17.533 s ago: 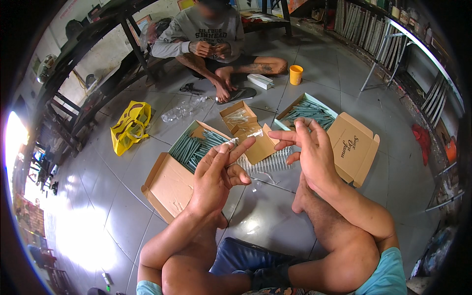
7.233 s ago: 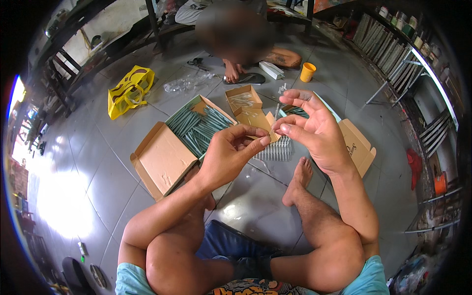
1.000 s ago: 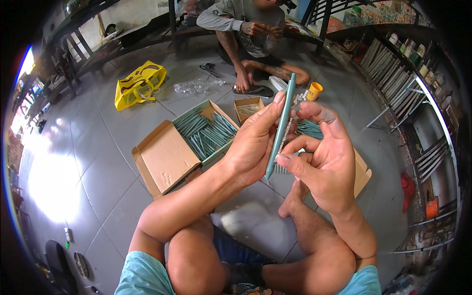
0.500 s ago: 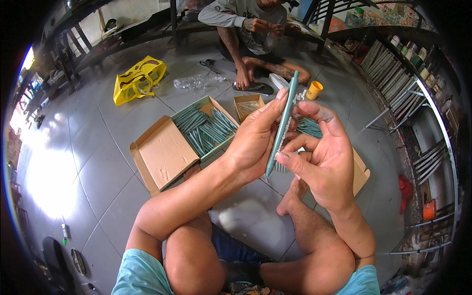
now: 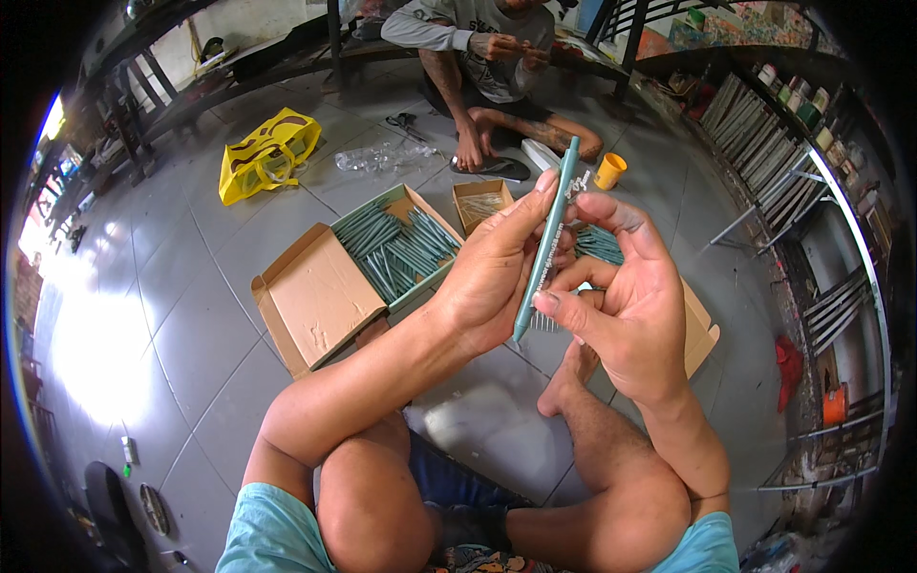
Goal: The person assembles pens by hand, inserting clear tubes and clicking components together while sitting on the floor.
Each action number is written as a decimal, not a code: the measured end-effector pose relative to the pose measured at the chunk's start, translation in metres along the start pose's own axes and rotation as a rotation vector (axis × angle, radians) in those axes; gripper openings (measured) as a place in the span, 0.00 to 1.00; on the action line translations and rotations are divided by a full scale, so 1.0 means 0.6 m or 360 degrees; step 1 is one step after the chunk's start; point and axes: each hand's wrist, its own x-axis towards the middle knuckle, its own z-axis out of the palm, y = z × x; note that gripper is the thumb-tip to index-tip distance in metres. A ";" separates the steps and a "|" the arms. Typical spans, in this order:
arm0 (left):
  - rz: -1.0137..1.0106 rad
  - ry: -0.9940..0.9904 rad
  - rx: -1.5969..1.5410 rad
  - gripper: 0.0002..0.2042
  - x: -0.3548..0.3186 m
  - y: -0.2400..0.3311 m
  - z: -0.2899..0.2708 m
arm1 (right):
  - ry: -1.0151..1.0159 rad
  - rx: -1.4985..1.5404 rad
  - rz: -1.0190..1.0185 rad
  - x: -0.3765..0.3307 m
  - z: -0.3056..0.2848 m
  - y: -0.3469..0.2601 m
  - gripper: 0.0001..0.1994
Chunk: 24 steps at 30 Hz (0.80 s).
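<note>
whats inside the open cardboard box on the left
The box holds a loose heap of teal pens in its tray, lying at mixed angles; its flap lies open and bare. What lies beneath the top pens, and the tray's near corner behind the left hand, is hidden.

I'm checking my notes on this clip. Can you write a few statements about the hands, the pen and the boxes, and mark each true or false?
1. Both hands hold one teal pen. True.
2. The pen lies flat on the floor. False: it is held nearly upright, between the left hand and right hand.
3. The open cardboard box holds many teal pens. True.
4. The yellow bag sits inside that box. False: it lies apart on the tiles.
</note>
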 end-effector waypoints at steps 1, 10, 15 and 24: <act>0.0016 0.0032 -0.0008 0.11 0.000 -0.001 0.003 | -0.0003 -0.0014 -0.0001 0.000 -0.001 0.000 0.31; -0.0015 -0.0106 -0.0122 0.12 0.007 -0.006 -0.019 | 0.0024 0.0085 0.0053 0.002 -0.004 -0.004 0.31; 0.0001 -0.0117 -0.0098 0.12 0.006 -0.005 -0.018 | 0.0059 0.0083 0.0067 0.003 -0.005 -0.006 0.32; -0.0005 0.0054 -0.0019 0.15 0.000 -0.007 -0.004 | 0.0185 0.0060 -0.0036 0.004 -0.015 -0.009 0.35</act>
